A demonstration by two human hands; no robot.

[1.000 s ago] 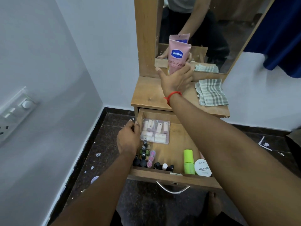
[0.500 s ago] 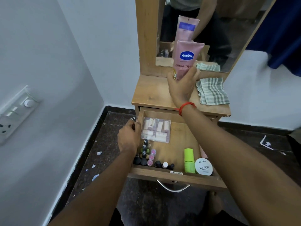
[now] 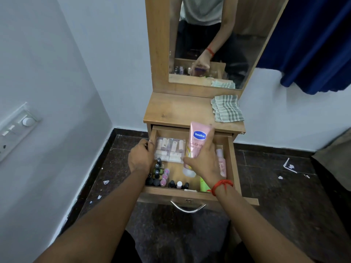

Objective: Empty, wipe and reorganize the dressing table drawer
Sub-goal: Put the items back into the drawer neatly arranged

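Note:
The wooden drawer (image 3: 235, 164) of the dressing table stands pulled open. My right hand (image 3: 204, 162) holds a pink Vaseline tube (image 3: 198, 140) upright, cap down, inside the drawer near its middle. My left hand (image 3: 139, 158) grips the drawer's left wall. A clear plastic box (image 3: 170, 149) of small items lies at the drawer's back left. Several small nail polish bottles (image 3: 159, 177) line the left and front. A pink bottle (image 3: 221, 164) lies on the right, and a green tube (image 3: 204, 186) shows under my right wrist.
A folded green-and-white checked cloth (image 3: 227, 109) lies on the table top (image 3: 176, 111) at the right. A mirror (image 3: 209, 40) rises behind. A blue curtain (image 3: 313, 44) hangs at the right. A switch panel (image 3: 15, 130) is on the left wall. Paper scraps dot the dark floor.
My right hand has brought the Vaseline tube down from the table top by the mirror into the open drawer. My left hand stays on the drawer's left wall.

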